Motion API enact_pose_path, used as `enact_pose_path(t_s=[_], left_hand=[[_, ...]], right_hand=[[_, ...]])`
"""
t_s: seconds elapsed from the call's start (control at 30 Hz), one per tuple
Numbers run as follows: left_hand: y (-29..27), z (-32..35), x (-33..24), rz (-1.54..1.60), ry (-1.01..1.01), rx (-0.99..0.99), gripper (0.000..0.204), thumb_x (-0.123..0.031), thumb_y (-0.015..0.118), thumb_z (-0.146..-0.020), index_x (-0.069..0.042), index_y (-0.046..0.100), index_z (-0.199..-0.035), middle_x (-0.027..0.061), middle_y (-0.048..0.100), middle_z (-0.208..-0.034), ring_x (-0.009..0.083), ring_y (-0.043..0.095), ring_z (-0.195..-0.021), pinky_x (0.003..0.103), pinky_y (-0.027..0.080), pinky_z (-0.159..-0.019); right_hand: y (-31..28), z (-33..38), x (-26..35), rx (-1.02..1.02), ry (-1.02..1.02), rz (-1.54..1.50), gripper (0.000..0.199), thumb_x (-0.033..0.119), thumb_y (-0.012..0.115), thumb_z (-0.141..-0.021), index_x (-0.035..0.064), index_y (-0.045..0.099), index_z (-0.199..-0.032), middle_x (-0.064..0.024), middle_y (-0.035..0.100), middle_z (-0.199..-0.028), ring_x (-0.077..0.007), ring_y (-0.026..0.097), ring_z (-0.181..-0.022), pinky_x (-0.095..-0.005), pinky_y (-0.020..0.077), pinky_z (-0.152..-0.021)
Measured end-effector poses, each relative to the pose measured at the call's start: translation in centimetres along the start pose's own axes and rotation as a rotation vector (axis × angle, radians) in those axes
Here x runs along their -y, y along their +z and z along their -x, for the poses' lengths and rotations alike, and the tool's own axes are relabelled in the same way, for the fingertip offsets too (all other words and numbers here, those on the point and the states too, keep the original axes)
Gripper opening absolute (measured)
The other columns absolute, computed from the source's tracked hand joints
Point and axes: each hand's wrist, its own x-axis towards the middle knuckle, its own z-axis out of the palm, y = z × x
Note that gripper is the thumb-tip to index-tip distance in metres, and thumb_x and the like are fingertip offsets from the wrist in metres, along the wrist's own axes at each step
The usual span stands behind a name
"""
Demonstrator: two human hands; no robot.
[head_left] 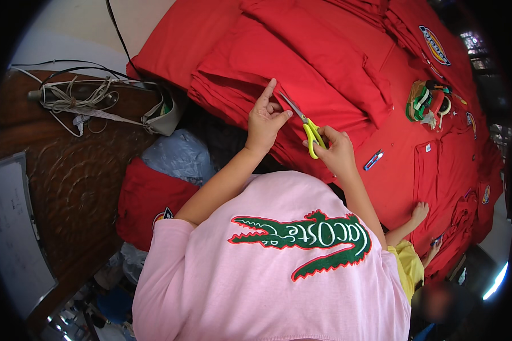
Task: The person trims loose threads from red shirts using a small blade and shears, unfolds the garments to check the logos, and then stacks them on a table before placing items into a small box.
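My right hand grips yellow-green scissors by their handles. The blades are nearly together and point up and left toward my left hand. That hand is open, its index finger stretched out and its thumb apart, with the other fingers partly curled. It rests at the near edge of a folded stack of red cloth, close to the scissor tips. Whether a loose thread lies between the hand and the blades is too small to see.
Blue thread snips and a small tray of tape rolls lie on the red-covered table. At right, a co-worker in a yellow shirt handles red garments. To the left are coiled cables, carved wood and a plastic bag.
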Motion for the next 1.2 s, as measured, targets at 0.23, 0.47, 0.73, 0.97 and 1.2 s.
enact_pose_path(t_s=[0.23, 0.47, 0.73, 0.97, 1.2], left_hand=[[-0.6, 0.5, -0.8, -0.04, -0.003, 0.02, 0.089, 0.015, 0.07, -0.086, -0.008, 0.031, -0.163, 0.0025, 0.063, -0.103, 0.0058, 0.061, -0.089, 0.022, 0.054, -0.079], [-0.5, -0.6, 0.6, -0.006, 0.068, -0.204, 0.076, 0.013, 0.07, -0.088, -0.006, 0.043, -0.157, -0.0003, 0.063, -0.098, 0.0054, 0.06, -0.091, 0.022, 0.053, -0.081], [-0.8, 0.0, -0.8, 0.005, 0.045, -0.079, 0.082, 0.016, 0.067, -0.088, -0.006, 0.036, -0.16, 0.0008, 0.062, -0.094, 0.0054, 0.059, -0.086, 0.021, 0.053, -0.079], [-1.4, 0.3, -1.0, 0.042, 0.03, -0.072, 0.083, 0.016, 0.069, -0.087, -0.006, 0.037, -0.16, 0.0005, 0.062, -0.094, 0.0053, 0.059, -0.084, 0.02, 0.053, -0.079], [-2.1, -1.1, -0.1, -0.053, 0.08, -0.259, 0.071, 0.013, 0.069, -0.089, -0.006, 0.049, -0.154, -0.0029, 0.059, -0.094, 0.0034, 0.053, -0.083, 0.019, 0.05, -0.077]], right_hand=[[0.2, -0.5, -0.7, 0.072, 0.048, -0.044, 0.029, 0.023, 0.086, -0.078, -0.0001, 0.072, -0.088, -0.0114, 0.057, -0.059, -0.0217, 0.052, -0.048, -0.0369, 0.0408, -0.054], [0.7, 0.0, -1.2, 0.134, 0.104, -0.14, 0.023, 0.015, 0.084, -0.083, -0.0021, 0.07, -0.09, -0.0029, 0.051, -0.057, -0.0094, 0.042, -0.053, -0.0297, 0.0345, -0.053], [0.2, -1.9, 0.4, 0.141, -0.007, 0.021, 0.031, 0.026, 0.083, -0.078, 0.0003, 0.073, -0.093, -0.0151, 0.06, -0.062, -0.0238, 0.058, -0.051, -0.0366, 0.0426, -0.054], [1.6, -2.3, -1.0, 0.175, 0.063, -0.08, 0.029, 0.024, 0.083, -0.081, -0.0003, 0.07, -0.088, -0.0092, 0.057, -0.06, -0.0175, 0.051, -0.051, -0.0344, 0.039, -0.053], [1.8, -2.2, -0.7, 0.21, 0.096, -0.096, 0.027, 0.022, 0.083, -0.081, -0.0005, 0.071, -0.089, -0.0102, 0.054, -0.057, -0.0166, 0.047, -0.048, -0.0348, 0.0379, -0.051]])
